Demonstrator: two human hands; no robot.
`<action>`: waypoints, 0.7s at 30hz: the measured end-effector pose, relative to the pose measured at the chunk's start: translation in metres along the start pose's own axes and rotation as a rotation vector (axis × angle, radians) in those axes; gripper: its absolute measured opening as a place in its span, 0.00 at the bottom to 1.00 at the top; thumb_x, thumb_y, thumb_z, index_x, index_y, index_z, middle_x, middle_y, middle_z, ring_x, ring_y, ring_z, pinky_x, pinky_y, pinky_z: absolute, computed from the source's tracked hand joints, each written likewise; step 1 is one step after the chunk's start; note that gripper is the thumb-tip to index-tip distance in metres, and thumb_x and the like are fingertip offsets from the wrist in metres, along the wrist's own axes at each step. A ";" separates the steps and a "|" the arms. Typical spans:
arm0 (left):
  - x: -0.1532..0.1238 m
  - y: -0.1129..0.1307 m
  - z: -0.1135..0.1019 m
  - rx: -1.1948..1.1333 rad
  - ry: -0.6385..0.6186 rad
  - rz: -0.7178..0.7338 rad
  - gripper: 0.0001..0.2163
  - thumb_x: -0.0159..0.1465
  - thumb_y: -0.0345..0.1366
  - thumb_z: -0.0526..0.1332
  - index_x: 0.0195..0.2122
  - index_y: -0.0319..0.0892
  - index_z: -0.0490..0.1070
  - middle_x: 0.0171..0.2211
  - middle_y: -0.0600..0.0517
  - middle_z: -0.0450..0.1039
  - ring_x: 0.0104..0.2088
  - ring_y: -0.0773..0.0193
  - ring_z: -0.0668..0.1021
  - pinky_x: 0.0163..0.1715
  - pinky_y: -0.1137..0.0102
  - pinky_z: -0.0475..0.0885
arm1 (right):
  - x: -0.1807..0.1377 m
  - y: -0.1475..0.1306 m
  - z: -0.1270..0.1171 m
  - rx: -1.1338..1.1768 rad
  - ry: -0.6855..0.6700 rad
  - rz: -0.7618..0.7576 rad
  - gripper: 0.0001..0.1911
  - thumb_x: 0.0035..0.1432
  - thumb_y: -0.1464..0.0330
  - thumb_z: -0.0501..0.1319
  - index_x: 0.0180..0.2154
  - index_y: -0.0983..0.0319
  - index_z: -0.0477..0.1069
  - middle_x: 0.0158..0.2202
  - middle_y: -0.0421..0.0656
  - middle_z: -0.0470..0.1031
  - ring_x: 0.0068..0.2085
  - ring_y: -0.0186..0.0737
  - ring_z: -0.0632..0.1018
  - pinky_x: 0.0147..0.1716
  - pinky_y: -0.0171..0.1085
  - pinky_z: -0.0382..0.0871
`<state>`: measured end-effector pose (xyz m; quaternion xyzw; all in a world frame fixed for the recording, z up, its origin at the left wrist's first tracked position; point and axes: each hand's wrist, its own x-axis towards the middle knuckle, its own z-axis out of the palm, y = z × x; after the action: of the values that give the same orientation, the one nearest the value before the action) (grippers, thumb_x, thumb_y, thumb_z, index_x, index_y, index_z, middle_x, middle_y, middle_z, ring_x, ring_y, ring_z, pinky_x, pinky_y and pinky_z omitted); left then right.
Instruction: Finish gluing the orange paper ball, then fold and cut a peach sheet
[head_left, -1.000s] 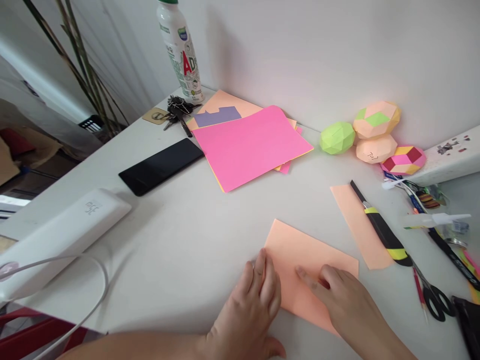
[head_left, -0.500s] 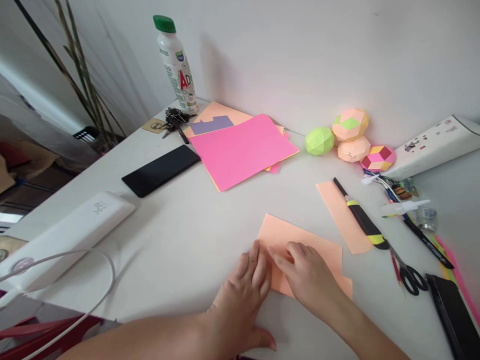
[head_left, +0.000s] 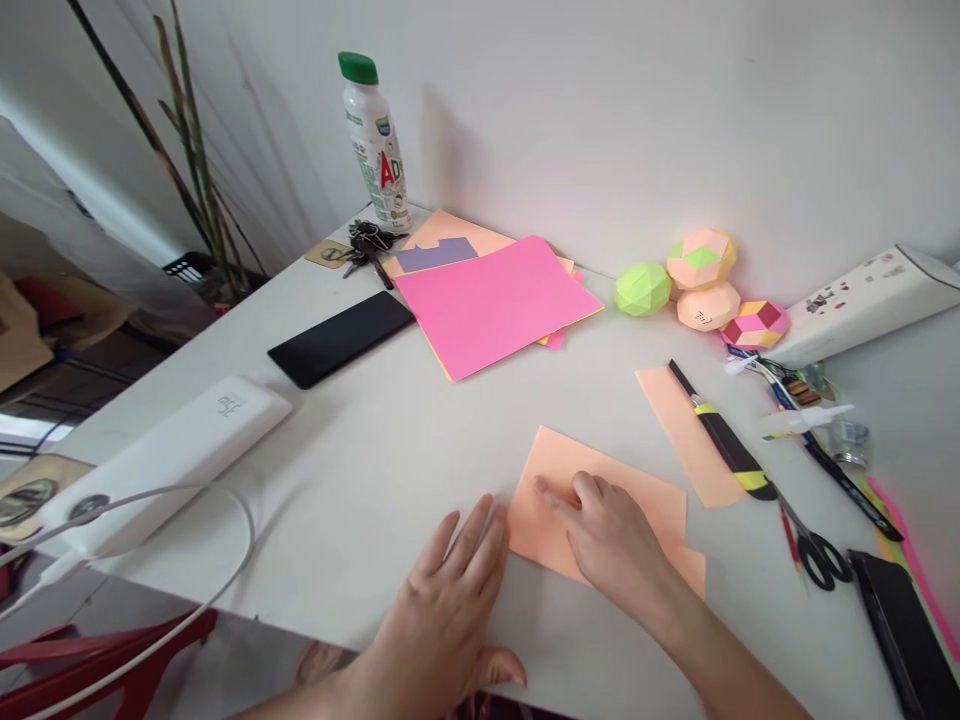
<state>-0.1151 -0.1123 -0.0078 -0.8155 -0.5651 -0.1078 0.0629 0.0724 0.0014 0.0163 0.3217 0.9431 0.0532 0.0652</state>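
Observation:
A peach sheet of paper (head_left: 559, 455), seemingly folded over with uneven edges at the right, lies flat on the white table (head_left: 337, 500). My right hand (head_left: 611, 525) rests on it, index finger stretched out and its tip touching the paper near the left edge; the other fingers are bent and hold nothing. Just left of the fold, my left hand (head_left: 446, 600) lies open, palm down with fingers extended beside the paper's edge. To the right, a utility knife (head_left: 726, 440) lies across a narrow peach paper strip (head_left: 679, 430).
At the back are a pink sheet (head_left: 495, 305), a green-capped bottle (head_left: 379, 150), keys (head_left: 369, 245) and faceted paper balls (head_left: 643, 289). A black phone (head_left: 341, 338) and white power bank (head_left: 180, 460) with a cable lie left. Scissors (head_left: 823, 558) and a black case (head_left: 900, 630) lie right.
My left hand has slid left off the paper's edge, its fingers spreading. My right hand stays on the paper in nearly the same spot. The view has shifted slightly.

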 end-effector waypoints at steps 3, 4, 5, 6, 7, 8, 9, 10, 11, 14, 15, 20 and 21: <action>-0.010 -0.002 -0.001 -0.008 -0.011 -0.023 0.42 0.56 0.69 0.42 0.49 0.38 0.75 0.55 0.43 0.69 0.61 0.46 0.59 0.57 0.56 0.54 | 0.000 0.001 0.002 0.003 -0.013 -0.003 0.36 0.50 0.83 0.53 0.60 0.55 0.62 0.29 0.42 0.65 0.26 0.36 0.65 0.24 0.33 0.51; -0.012 -0.002 -0.001 -0.011 -0.021 -0.030 0.41 0.56 0.69 0.42 0.49 0.39 0.75 0.54 0.43 0.69 0.60 0.46 0.59 0.57 0.56 0.54 | 0.000 0.001 0.003 0.007 -0.015 -0.004 0.36 0.50 0.84 0.52 0.60 0.55 0.62 0.29 0.42 0.65 0.26 0.37 0.65 0.24 0.33 0.51; -0.012 -0.003 -0.002 -0.015 -0.037 -0.038 0.40 0.56 0.68 0.43 0.50 0.39 0.74 0.54 0.43 0.69 0.60 0.46 0.60 0.57 0.56 0.54 | 0.000 0.001 0.003 0.011 -0.017 -0.005 0.36 0.50 0.84 0.52 0.60 0.55 0.61 0.29 0.42 0.65 0.27 0.37 0.65 0.24 0.33 0.51; -0.012 -0.004 -0.003 -0.022 -0.057 -0.044 0.40 0.56 0.68 0.43 0.50 0.40 0.74 0.53 0.43 0.69 0.60 0.46 0.61 0.57 0.56 0.54 | 0.000 0.001 0.003 0.014 -0.016 -0.005 0.36 0.50 0.84 0.52 0.60 0.55 0.61 0.29 0.42 0.65 0.26 0.37 0.65 0.24 0.34 0.50; -0.011 -0.004 -0.004 -0.032 -0.079 -0.046 0.39 0.57 0.68 0.44 0.51 0.40 0.73 0.53 0.43 0.69 0.60 0.46 0.62 0.57 0.56 0.54 | 0.000 0.001 0.003 0.014 -0.013 -0.006 0.36 0.51 0.84 0.52 0.60 0.55 0.61 0.29 0.42 0.64 0.26 0.37 0.65 0.24 0.33 0.50; -0.010 -0.005 -0.005 -0.043 -0.097 -0.047 0.39 0.57 0.68 0.44 0.52 0.40 0.72 0.52 0.44 0.69 0.59 0.46 0.62 0.57 0.56 0.54 | 0.000 0.001 0.003 0.010 -0.008 -0.008 0.36 0.51 0.84 0.52 0.60 0.55 0.61 0.28 0.42 0.64 0.26 0.36 0.64 0.24 0.33 0.50; -0.008 -0.006 -0.005 -0.054 -0.107 -0.045 0.39 0.57 0.68 0.44 0.53 0.40 0.71 0.52 0.44 0.69 0.59 0.46 0.63 0.57 0.56 0.54 | -0.001 0.001 0.003 0.004 0.000 -0.011 0.36 0.52 0.83 0.51 0.60 0.55 0.61 0.28 0.41 0.64 0.26 0.36 0.64 0.24 0.33 0.50; -0.006 -0.006 -0.006 -0.062 -0.104 -0.042 0.39 0.56 0.68 0.45 0.53 0.41 0.70 0.51 0.44 0.69 0.59 0.46 0.64 0.56 0.56 0.54 | -0.001 0.002 0.004 -0.001 0.011 -0.013 0.35 0.52 0.83 0.51 0.60 0.55 0.61 0.28 0.41 0.63 0.26 0.36 0.63 0.24 0.33 0.50; -0.004 -0.006 -0.006 -0.066 -0.096 -0.043 0.39 0.56 0.68 0.46 0.53 0.41 0.70 0.51 0.44 0.69 0.58 0.46 0.65 0.56 0.55 0.55 | -0.001 0.002 0.004 -0.003 0.022 -0.015 0.35 0.53 0.83 0.51 0.60 0.55 0.61 0.28 0.41 0.63 0.25 0.35 0.63 0.24 0.33 0.49; -0.002 -0.005 -0.005 -0.059 -0.048 -0.038 0.37 0.55 0.68 0.49 0.49 0.40 0.72 0.48 0.45 0.71 0.56 0.46 0.67 0.55 0.56 0.58 | -0.001 0.002 0.005 0.002 0.033 -0.012 0.34 0.52 0.83 0.52 0.59 0.56 0.63 0.27 0.40 0.62 0.25 0.34 0.62 0.24 0.33 0.49; -0.002 -0.005 -0.005 -0.052 -0.035 -0.032 0.36 0.54 0.67 0.51 0.47 0.39 0.73 0.47 0.45 0.72 0.56 0.46 0.67 0.54 0.56 0.58 | 0.000 0.002 0.005 0.004 0.028 -0.010 0.34 0.52 0.83 0.52 0.59 0.56 0.63 0.27 0.40 0.61 0.25 0.34 0.61 0.24 0.33 0.49; -0.009 -0.002 -0.004 -0.009 0.012 -0.041 0.33 0.50 0.62 0.63 0.45 0.38 0.74 0.44 0.47 0.74 0.54 0.46 0.70 0.52 0.57 0.62 | 0.000 0.002 0.005 0.017 -0.014 -0.001 0.35 0.51 0.83 0.53 0.59 0.55 0.62 0.28 0.41 0.61 0.25 0.35 0.61 0.24 0.33 0.48; -0.011 -0.002 -0.006 -0.003 0.016 -0.052 0.32 0.50 0.61 0.64 0.46 0.38 0.73 0.43 0.47 0.74 0.53 0.46 0.71 0.51 0.57 0.63 | 0.000 0.002 0.005 0.022 -0.018 -0.001 0.36 0.51 0.84 0.53 0.59 0.55 0.62 0.28 0.41 0.61 0.25 0.35 0.62 0.24 0.33 0.48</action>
<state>-0.1212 -0.1225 -0.0049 -0.7998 -0.5855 -0.1167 0.0633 0.0747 0.0032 0.0118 0.3223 0.9432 0.0397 0.0701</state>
